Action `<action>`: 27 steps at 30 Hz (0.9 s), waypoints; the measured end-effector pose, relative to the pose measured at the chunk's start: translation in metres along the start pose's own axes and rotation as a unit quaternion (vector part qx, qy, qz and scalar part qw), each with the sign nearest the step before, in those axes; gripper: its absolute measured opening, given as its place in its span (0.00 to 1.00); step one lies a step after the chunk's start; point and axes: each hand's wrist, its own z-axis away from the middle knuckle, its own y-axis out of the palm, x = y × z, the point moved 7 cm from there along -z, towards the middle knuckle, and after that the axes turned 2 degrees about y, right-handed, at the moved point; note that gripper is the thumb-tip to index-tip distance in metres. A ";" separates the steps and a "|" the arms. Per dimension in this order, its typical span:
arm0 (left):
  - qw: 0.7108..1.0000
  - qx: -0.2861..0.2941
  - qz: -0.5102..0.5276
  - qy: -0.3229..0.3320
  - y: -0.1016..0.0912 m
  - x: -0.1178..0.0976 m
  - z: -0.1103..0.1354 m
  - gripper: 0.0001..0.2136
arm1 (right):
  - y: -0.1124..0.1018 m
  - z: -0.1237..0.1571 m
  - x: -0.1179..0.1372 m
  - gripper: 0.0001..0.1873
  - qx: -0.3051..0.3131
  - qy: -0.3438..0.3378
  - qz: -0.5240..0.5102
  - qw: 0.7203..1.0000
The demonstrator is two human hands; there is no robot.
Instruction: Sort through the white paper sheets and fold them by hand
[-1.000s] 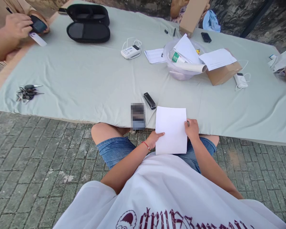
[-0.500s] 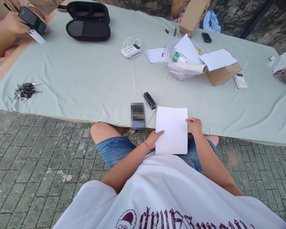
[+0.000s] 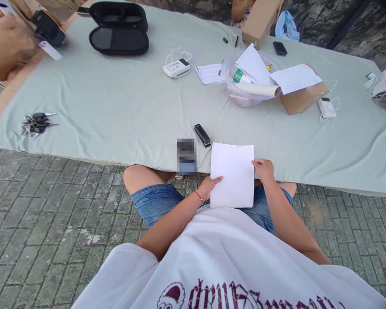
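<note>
A stack of white paper (image 3: pixel 233 176) lies over the table's near edge and my lap, its upper face blank. My left hand (image 3: pixel 209 187) grips its left side, thumb on top and the other fingers hidden underneath. At the upper right edge, my right hand (image 3: pixel 263 168) pinches the paper between thumb and fingertips. Just beyond the upper left corner rests a black stapler (image 3: pixel 202 135). Left of the paper is a pixelated dark object (image 3: pixel 186 156) at the table edge.
On the cloth-covered table (image 3: pixel 131 103) are keys (image 3: pixel 37 123), an open black case (image 3: pixel 119 40), a white corded device (image 3: pixel 176 68), a plastic tub (image 3: pixel 244 99) with papers and a bottle, and a cardboard box (image 3: pixel 304 98). Other people's hands show at the left, back and right.
My hands and the paper stay almost as they were. At the upper left, another person's hand has shifted around the dark handheld device. The view has moved very slightly.
</note>
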 end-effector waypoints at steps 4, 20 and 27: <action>1.000 0.003 -0.003 0.002 0.001 -0.001 0.001 0.24 | -0.002 0.003 0.003 0.14 -0.006 0.001 0.009 1.000; 1.000 0.008 0.020 -0.013 0.003 -0.001 0.001 0.18 | 0.034 -0.019 0.105 0.25 0.052 -0.261 0.233 0.935; 0.998 0.040 0.040 -0.013 0.006 0.001 -0.002 0.19 | 0.087 -0.008 0.150 0.24 0.141 -0.358 0.262 0.885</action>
